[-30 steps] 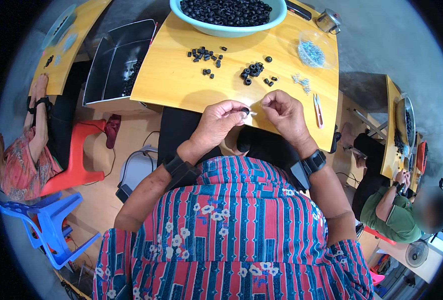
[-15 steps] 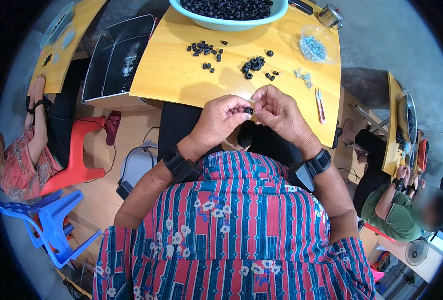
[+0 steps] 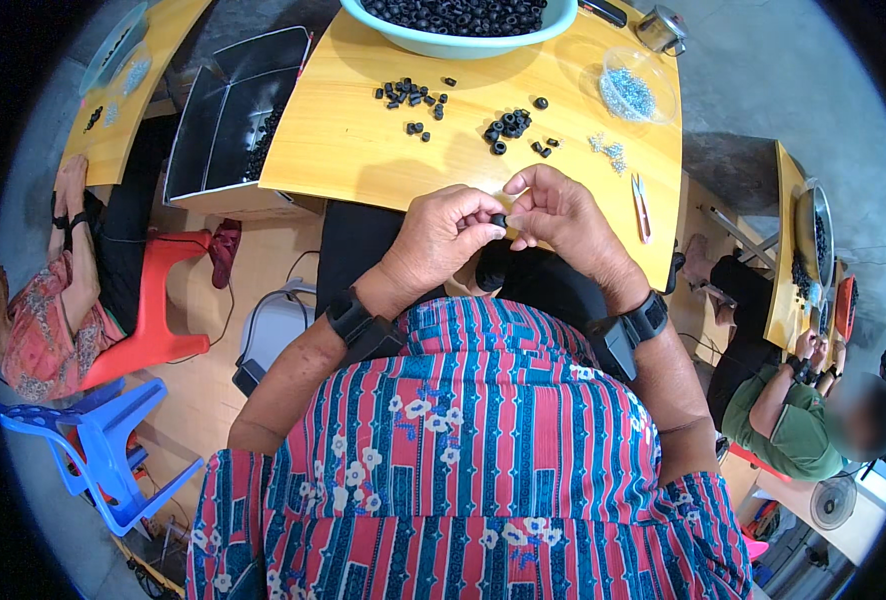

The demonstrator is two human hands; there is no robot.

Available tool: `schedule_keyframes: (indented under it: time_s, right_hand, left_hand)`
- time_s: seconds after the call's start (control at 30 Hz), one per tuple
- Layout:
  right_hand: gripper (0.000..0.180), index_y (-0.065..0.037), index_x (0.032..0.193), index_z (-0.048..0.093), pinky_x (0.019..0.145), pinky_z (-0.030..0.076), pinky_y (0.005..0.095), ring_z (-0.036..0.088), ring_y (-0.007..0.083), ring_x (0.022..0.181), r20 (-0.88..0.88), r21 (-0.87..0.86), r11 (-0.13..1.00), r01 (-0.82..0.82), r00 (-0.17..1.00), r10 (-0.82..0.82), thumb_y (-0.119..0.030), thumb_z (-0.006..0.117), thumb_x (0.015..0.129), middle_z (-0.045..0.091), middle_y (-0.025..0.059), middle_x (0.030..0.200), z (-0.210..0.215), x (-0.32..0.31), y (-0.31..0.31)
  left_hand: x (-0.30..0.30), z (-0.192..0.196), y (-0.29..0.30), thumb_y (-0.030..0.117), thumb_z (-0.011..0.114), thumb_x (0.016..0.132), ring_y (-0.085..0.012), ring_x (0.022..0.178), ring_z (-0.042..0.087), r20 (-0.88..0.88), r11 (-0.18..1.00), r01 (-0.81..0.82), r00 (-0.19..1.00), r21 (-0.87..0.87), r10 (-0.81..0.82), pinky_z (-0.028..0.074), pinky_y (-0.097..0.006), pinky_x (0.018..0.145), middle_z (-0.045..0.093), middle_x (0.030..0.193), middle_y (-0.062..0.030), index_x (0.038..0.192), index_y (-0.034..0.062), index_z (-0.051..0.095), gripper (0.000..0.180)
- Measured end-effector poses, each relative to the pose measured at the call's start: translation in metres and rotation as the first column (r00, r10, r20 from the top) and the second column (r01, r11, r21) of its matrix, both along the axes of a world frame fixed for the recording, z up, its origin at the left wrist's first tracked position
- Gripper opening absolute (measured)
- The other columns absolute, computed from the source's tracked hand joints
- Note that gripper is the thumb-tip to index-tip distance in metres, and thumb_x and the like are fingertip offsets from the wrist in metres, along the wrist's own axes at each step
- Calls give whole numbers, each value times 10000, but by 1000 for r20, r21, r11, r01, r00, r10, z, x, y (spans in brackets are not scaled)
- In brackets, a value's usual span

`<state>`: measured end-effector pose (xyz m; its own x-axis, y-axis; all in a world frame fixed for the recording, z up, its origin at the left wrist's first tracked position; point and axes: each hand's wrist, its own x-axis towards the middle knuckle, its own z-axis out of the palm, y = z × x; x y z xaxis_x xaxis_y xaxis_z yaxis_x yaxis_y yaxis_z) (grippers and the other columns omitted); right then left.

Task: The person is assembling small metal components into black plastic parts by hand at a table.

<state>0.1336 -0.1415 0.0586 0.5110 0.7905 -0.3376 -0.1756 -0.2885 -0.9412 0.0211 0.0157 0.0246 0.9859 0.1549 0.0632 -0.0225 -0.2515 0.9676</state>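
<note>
Between the thumb and fingers of my left hand (image 3: 441, 235) is a small black ring-shaped piece (image 3: 499, 220), held just off the table's near edge. My right hand (image 3: 566, 228) is pinched close beside it; whatever its fingertips grip is too small to make out. Beyond my hands, small black pieces (image 3: 410, 95) lie scattered, with larger black rings (image 3: 509, 126) clustered to their right. Small clear, bluish pieces (image 3: 615, 152) lie farther right, above a pair of scissors-like snips (image 3: 642, 208).
A pale teal basin (image 3: 463, 44) full of black pieces stands at the far side of the yellow table (image 3: 348, 150). To its right are a clear bowl (image 3: 664, 106) and a metal cup (image 3: 660, 32). A black-lined box (image 3: 201, 135) adjoins the left side. Two people sit at other tables.
The black piece has turned slightly in my left fingers. My right fingertips have shifted a little and curled beside it. The things on the table have stayed put.
</note>
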Motion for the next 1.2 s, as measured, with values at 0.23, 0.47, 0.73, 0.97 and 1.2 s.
schedule_keyframes:
  time_s: [0.23,0.47,0.73,0.97,1.2]
  right_hand:
    - [244,-15,1080,506,640,533,237,582,95,660,-107,-22,996,83,991,-85,10,597,855,589,43,823,-4,-4,-1]
    - [174,14,1073,504,613,513,239,575,107,640,-307,72,980,187,939,-157,-27,540,907,586,60,816,-17,-11,-1]
    - [147,7,1068,510,650,501,242,561,119,689,-363,103,960,262,908,-209,-56,504,935,568,60,857,-11,-13,5]
    - [167,-3,1058,511,642,483,230,558,108,700,-370,124,960,252,909,-191,-2,541,894,583,58,855,-16,-12,7]
    - [197,-15,1044,526,617,471,220,550,98,657,-434,104,964,245,883,-178,4,576,855,602,49,845,-16,-4,11]
  left_hand:
    - [-1,-10,-5,-5,662,800,-56,766,585,-55,997,-13,998,-81,9,485,-206,691,631,850,-27,962,-3,644,163]
    - [2,-10,-4,5,636,837,-82,814,620,-37,926,-7,999,-377,-7,504,-214,746,665,885,-50,990,-16,633,155]
    - [5,-14,-3,3,617,856,-94,811,634,-3,849,8,1000,-528,-11,514,-215,737,670,890,-61,1011,-32,617,159]
    - [6,-10,-1,-13,605,859,-104,860,619,-48,871,23,997,-491,-53,500,-235,794,655,953,-66,1039,-32,605,182]
    - [9,-16,4,-19,606,853,-97,868,614,-40,893,21,998,-450,-44,499,-244,804,654,954,-60,1030,-29,604,178]
